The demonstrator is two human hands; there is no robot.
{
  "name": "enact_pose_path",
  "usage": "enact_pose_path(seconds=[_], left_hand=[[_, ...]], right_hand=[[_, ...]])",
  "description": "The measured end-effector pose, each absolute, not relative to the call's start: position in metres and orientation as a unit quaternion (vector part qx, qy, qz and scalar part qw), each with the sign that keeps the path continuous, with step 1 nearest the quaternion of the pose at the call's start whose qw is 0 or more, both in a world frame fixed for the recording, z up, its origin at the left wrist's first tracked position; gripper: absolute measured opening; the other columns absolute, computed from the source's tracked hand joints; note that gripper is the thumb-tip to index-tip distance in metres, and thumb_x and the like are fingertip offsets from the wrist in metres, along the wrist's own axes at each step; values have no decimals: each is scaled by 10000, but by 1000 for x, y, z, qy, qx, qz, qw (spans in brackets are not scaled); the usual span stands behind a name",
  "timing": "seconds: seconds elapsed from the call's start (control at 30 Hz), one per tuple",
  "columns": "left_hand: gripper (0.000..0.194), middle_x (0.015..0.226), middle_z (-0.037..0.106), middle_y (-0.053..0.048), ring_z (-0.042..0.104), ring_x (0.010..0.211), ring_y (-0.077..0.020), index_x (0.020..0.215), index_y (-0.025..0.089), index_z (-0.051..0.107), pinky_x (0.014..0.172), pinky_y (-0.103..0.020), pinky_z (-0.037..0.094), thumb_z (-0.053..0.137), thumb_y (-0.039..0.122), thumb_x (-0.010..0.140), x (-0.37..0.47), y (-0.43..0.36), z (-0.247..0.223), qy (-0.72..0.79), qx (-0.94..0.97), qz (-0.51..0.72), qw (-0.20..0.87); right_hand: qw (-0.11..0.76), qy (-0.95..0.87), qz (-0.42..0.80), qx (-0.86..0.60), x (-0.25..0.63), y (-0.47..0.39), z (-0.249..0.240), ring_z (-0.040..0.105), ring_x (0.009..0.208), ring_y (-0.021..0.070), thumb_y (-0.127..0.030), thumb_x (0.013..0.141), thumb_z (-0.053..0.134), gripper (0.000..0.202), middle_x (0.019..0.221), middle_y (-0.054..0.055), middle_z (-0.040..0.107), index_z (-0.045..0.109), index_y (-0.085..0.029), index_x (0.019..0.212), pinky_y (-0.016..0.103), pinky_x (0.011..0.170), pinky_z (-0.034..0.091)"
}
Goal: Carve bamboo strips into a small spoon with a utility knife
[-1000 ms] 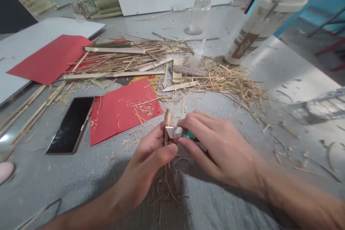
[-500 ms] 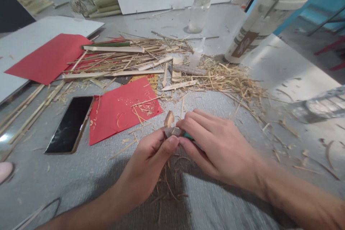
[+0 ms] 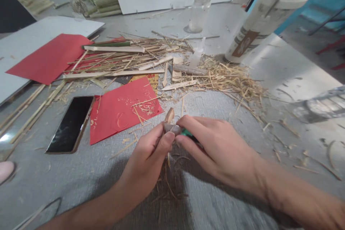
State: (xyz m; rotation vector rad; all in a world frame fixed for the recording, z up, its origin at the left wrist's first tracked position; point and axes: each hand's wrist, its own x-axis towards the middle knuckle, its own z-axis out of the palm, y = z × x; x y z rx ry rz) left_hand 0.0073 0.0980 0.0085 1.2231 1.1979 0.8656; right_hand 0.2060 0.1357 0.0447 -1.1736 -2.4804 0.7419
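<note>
My left hand (image 3: 151, 151) is closed around a small piece of pale wood or bamboo (image 3: 169, 115), whose pointed end sticks up beyond the fingers. My right hand (image 3: 212, 140) grips a knife with a green and black handle (image 3: 186, 133). The short grey blade (image 3: 172, 128) lies against the wood, with my left thumb close by its near side. Most of the handle is hidden under my right fingers. Thin curled shavings hang and lie below the hands. Just beyond them is a red paper sheet (image 3: 121, 115) sprinkled with shavings.
A phone (image 3: 70, 124) lies left of the red sheet. Bamboo strips (image 3: 115, 59) and straw (image 3: 231, 79) are heaped behind. A small glue bottle (image 3: 198, 55), a glass jar (image 3: 198, 14), a tall white flask (image 3: 264, 21) and a clear bottle (image 3: 320, 106) stand or lie around.
My right hand and the knife have shifted slightly to the left and tilted, with the fingers lower. My left thumb has moved a little left. The wood tip shows slightly higher.
</note>
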Motion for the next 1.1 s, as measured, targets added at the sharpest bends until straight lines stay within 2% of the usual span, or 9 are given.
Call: enact_pose_path(seconds=[0.17,0.27,0.37,0.53,0.63,0.8,1.0,1.1], left_hand=[[438,726,459,53,367,659,-151,858,236,581,584,-298,311,508,589,1107,5,99,13,518,576,350,527],[390,752,487,48,395,674,-155,955,240,634,593,-295,325,521,583,1102,4,99,16,502,591,346,528],[360,764,495,48,410,678,-156,1005,240,645,594,-292,340,551,577,1088,4,101,16,495,592,340,537],[391,703,418,63,346,638,-147,822,239,541,565,-297,293,532,519,1094,3,103,15,521,596,341,507],[398,692,389,69,334,634,-145,784,244,500,561,-299,281,553,506,1077,3,104,15,537,593,334,498],[369,720,443,61,386,667,-155,842,239,565,593,-298,325,544,526,1074,2,105,15,559,586,320,492],[344,805,583,38,476,723,-170,955,248,647,642,-304,380,591,575,1047,2,105,15,554,566,308,527],[346,800,583,37,485,737,-175,943,252,662,652,-306,383,617,584,1030,1,105,14,561,558,312,526]], right_hand=[[142,-812,386,-415,209,140,53,488,575,121,-473,1132,509,279,680,-69,563,603,-238,1014,290,579,294],[146,-791,434,-406,210,141,56,481,604,112,-385,1125,502,229,700,-70,576,627,-245,995,273,584,321],[150,-792,425,-412,210,141,57,451,601,107,-337,1113,496,249,686,-67,557,626,-233,928,278,577,309],[147,-797,401,-426,211,140,54,456,611,100,-415,1112,542,267,707,-67,586,619,-236,929,280,590,308],[134,-786,416,-437,212,140,54,468,620,106,-438,1107,544,256,705,-71,586,631,-250,956,278,581,315],[124,-761,467,-433,212,143,54,484,649,114,-301,1058,550,150,728,-70,585,621,-250,936,279,579,342],[133,-747,497,-422,214,144,54,562,772,139,-399,1092,542,223,853,-36,680,667,-248,986,293,678,412],[133,-744,492,-432,214,142,55,564,765,141,-405,1087,553,220,849,-32,691,694,-250,1019,294,674,406]])
